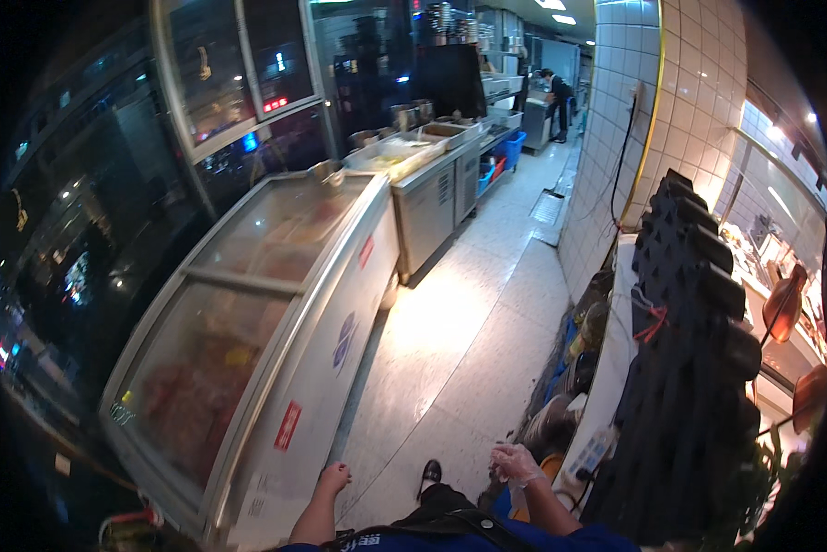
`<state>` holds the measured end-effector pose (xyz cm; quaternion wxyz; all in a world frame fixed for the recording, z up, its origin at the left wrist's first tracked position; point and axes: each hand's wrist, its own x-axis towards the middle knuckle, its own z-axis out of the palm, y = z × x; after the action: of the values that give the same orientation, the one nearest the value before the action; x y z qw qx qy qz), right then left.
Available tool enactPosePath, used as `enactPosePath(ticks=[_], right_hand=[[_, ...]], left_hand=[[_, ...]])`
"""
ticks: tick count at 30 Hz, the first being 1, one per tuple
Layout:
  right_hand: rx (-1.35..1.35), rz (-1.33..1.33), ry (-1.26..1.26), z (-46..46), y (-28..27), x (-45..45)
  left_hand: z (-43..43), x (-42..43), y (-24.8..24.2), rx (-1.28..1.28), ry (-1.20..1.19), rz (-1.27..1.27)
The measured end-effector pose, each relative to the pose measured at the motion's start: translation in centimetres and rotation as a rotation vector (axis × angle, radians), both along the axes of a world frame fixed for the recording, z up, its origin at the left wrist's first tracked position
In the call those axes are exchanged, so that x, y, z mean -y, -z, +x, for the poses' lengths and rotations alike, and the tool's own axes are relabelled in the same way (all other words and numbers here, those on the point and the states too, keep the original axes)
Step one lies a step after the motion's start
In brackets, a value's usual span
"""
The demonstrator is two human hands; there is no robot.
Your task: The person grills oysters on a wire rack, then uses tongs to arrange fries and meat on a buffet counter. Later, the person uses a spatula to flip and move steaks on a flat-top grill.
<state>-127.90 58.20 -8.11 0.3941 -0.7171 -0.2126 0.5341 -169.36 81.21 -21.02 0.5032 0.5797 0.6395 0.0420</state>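
Observation:
My left hand is bare and loosely curled beside the chest freezer, with nothing visible in it. A clear plastic glove covers my right hand. Its fingers are curled in, and no object shows in its grip. The gloved hand is nearest to the cluttered low space under a white ledge. One black shoe shows on the pale tiled floor between my hands. Through the freezer's sliding glass lids, reddish packed contents show, blurred by frost or glare.
A steel counter with food trays continues beyond the freezer. Blue bins stand under shelving. Far down the aisle, a person bends over a worktop. A floor drain grate lies by the tiled wall. Dark stacked racks line the right.

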Motion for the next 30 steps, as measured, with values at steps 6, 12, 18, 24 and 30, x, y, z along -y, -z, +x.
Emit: enactPosePath(ticks=[6, 12, 18, 24, 30], right_hand=[[0.022, 0.051, 0.054, 8.8, -2.8, -16.3], [0.163, 0.265, -0.137, 19.1, -11.6, -36.5], [0.416, 0.036, -0.126, 34.1, -6.4, -49.8], [0.612, -0.423, -0.78, 45.4, 9.9, -39.2], [0.293, -0.902, -0.362, 57.8, 13.3, -36.2]], left_hand=[[13.4, -12.1, -1.0, 0.019, 0.353, -0.067], [20.8, -28.6, -1.6, -0.098, 0.3, -0.119], [28.5, -49.5, -0.4, -0.402, 1.05, 0.109], [54.7, -65.9, 0.2, -0.381, 0.713, 0.091], [85.2, -77.7, -4.0, 0.178, 0.605, 0.004]])
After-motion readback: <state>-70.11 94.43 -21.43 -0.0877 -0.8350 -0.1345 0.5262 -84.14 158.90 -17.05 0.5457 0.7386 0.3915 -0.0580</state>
